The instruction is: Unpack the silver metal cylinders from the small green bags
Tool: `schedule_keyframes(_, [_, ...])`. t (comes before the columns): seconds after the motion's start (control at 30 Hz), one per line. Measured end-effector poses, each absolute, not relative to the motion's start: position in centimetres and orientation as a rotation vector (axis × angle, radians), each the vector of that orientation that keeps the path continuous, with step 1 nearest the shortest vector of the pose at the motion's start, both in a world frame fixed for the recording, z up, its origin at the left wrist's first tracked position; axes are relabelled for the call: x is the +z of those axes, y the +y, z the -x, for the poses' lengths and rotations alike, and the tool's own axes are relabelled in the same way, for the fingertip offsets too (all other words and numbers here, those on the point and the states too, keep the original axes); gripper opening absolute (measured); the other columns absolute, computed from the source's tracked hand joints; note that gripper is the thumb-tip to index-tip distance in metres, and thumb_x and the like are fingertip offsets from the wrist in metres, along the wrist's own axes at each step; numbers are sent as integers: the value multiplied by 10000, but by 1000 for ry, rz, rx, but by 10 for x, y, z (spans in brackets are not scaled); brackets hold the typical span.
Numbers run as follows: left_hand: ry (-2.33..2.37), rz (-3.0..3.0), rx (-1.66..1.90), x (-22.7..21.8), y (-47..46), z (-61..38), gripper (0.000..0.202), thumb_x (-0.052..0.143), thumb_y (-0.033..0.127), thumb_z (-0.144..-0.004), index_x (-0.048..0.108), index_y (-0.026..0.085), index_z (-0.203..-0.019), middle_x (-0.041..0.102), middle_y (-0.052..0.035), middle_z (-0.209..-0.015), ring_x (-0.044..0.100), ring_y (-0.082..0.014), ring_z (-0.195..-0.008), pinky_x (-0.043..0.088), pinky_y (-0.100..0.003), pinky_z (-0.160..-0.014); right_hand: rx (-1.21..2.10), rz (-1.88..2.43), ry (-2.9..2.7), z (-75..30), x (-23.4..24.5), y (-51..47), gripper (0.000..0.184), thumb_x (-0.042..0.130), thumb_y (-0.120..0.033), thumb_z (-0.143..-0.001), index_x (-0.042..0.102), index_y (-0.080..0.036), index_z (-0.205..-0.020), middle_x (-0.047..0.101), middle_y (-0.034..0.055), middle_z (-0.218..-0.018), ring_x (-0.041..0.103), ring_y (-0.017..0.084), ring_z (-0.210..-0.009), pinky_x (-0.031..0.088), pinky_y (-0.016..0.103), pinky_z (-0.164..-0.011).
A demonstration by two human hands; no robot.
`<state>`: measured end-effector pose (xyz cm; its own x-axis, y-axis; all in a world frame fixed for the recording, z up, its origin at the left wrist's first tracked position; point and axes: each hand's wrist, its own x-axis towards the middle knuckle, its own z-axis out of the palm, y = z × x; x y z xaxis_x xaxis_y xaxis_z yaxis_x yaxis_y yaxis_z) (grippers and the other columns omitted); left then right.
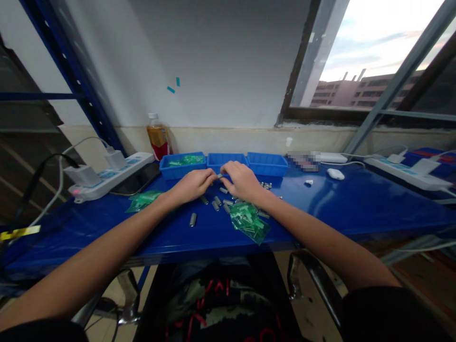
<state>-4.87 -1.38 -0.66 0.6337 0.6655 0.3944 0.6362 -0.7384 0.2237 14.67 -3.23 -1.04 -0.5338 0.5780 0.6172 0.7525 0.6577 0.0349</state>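
My left hand (194, 184) and my right hand (244, 179) meet in front of the blue bins, fingertips pinched at the two ends of a small grey metal cylinder (219, 176). Most of that piece is covered by the fingers. Below the hands, several similar metal cylinders (215, 205) lie scattered on the blue table (156, 237), one (193, 219) apart and nearer the front edge. A green plastic bag (249, 222) with small metal parts inside lies under my right forearm. Small shiny parts (265, 185) sit just right of my right hand.
Three blue bins stand in a row: left (169, 171) with green bags inside, middle (228, 156), right (267, 164). Another green bag (142, 200), a phone (137, 179) and a power strip (107, 180) lie left. A bottle (157, 137) stands behind. Right are an earbud case (335, 174) and an earbud (308, 182).
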Motion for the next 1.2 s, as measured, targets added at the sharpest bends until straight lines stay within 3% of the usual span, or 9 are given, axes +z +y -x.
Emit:
schedule_keyframes(0.23, [1075,-2795,644,-10,-11,50,324,288,333,-949,554,175,-854,646,-53,-782,601,-175,-719,440,-274,-687,-396,995,-2349,-149,-14,-29,73,505,-208,-867,553,-157,-887,578,84,-897,469,208,-851,341,325,-724])
schedule_keyframes(0.43, [1046,-2811,687,-12,-9,51,345,275,351,-955,544,178,-826,643,-51,-784,602,-179,-712,445,-283,-685,-394,948,-2345,-148,-12,-30,143,503,-245,-881,555,-157,-980,578,96,-949,474,216,-878,354,332,-738])
schedule_keyframes(0.83, [1034,-2819,647,-12,-8,51,357,264,360,-957,538,182,-813,633,-46,-761,602,-177,-710,444,-273,-689,-372,903,-2375,-149,-16,-27,101,481,-173,-880,570,-144,-918,600,85,-852,496,190,-809,370,324,-751])
schedule_keyframes(1.0, [1029,-2795,632,-13,-9,52,383,256,391,-961,540,176,-821,634,-46,-765,602,-175,-714,445,-272,-696,-266,785,-2392,-149,-15,-26,170,492,-168,-881,561,-140,-1034,622,96,-956,522,192,-882,401,328,-801])
schedule_keyframes(1.2, [1052,-2788,649,-9,-13,50,414,236,397,-967,573,172,-885,645,-47,-805,605,-178,-743,442,-279,-703,-211,861,-2333,-148,-15,-25,178,478,-258,-914,593,-123,-932,621,104,-891,524,190,-836,408,332,-777])
